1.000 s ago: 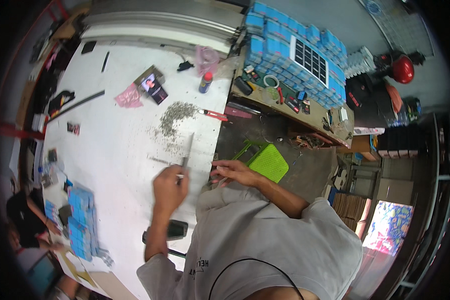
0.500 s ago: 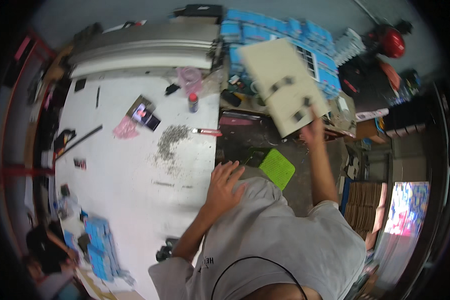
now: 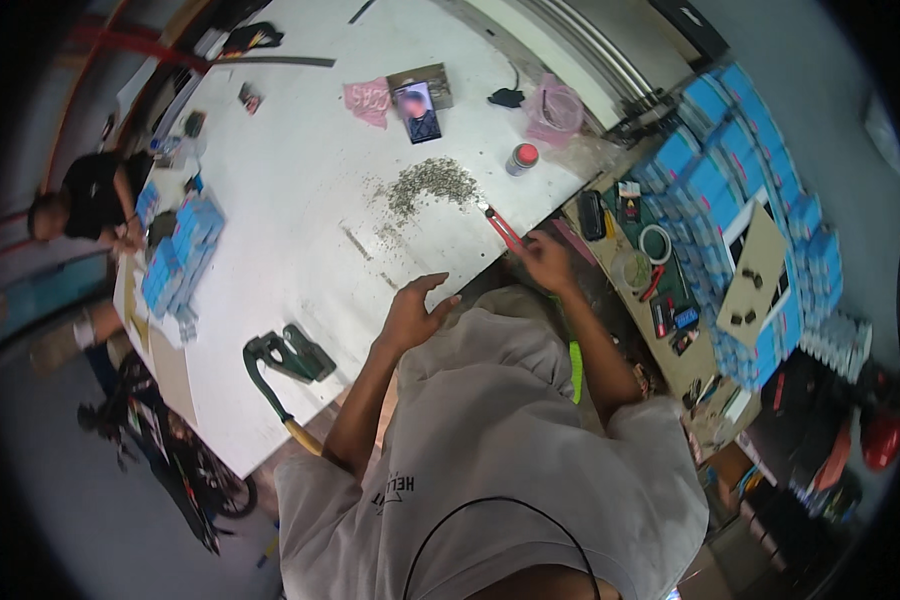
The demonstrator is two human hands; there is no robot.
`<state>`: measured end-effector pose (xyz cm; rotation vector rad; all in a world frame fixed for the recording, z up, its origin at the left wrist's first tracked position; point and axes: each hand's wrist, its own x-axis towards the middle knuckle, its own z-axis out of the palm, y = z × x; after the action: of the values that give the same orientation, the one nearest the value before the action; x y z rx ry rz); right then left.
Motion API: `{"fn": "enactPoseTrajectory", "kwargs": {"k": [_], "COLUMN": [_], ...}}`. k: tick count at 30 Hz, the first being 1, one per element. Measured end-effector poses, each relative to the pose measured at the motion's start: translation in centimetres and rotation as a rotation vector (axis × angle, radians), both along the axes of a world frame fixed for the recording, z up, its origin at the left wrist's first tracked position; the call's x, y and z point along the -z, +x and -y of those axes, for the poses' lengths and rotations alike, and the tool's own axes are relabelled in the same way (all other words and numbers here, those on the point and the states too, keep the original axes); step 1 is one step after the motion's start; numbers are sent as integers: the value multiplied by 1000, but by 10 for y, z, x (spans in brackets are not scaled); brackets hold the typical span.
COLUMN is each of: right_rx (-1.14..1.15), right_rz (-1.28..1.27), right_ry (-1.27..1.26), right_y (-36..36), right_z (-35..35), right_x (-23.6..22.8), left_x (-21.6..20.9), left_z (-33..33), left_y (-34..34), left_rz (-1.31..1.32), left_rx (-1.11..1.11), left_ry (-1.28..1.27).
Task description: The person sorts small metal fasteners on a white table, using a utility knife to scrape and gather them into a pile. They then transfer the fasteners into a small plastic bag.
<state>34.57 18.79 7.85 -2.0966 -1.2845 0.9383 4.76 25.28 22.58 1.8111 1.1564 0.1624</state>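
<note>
A slim red-handled tool (image 3: 505, 230) with a pale tip, like a cutter knife, lies at the white table's edge beside a pile of small dark grey bits (image 3: 430, 187). My right hand (image 3: 548, 263) is at its handle end, fingers apart and slightly curled; whether they touch it is hard to tell. Near the table edge, in front of my lap, my left hand (image 3: 418, 312) is open and holds nothing. A cream board (image 3: 753, 280) with small dark pieces on it rests on the blue stacks at the right, away from both hands.
On the white table (image 3: 300, 200) are a lit phone (image 3: 417, 112), a red-capped can (image 3: 522, 159), pink plastic (image 3: 554, 110) and a dark green tool (image 3: 290, 353). Blue stacks (image 3: 770, 170) stand right, above a cluttered side bench (image 3: 660, 270). Another person (image 3: 100, 195) is at the far left.
My right hand has let go of the cream board, now lying on the blue stacks, and moved to the red-handled tool. The whole view has turned toward the table.
</note>
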Motion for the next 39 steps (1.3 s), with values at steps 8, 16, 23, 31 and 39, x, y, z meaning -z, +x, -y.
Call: {"fn": "enactPoseTrajectory", "kwargs": {"k": [8,16,23,31,39], "right_rx": [-366,-139,-328,-320,-229], "right_rz": [291,323,318,299,359], "right_ry": [-239,-116,212,393,438], "right_y": [-17,1,-29,-72,-95], "right_z": [-59,-129,-84,-100,-184], "right_x": [95,93,81,125,120], "left_x": [5,72,98,115,142], "left_z": [80,136,151,130,162], "left_y": [6,-16,-30,-71,-158], "left_rz": [-144,-233,-219,-285,-325], "left_rx": [-350,-586,-716,-619,-772], "left_ry": [-177,-314,-393,-383,-493]}}
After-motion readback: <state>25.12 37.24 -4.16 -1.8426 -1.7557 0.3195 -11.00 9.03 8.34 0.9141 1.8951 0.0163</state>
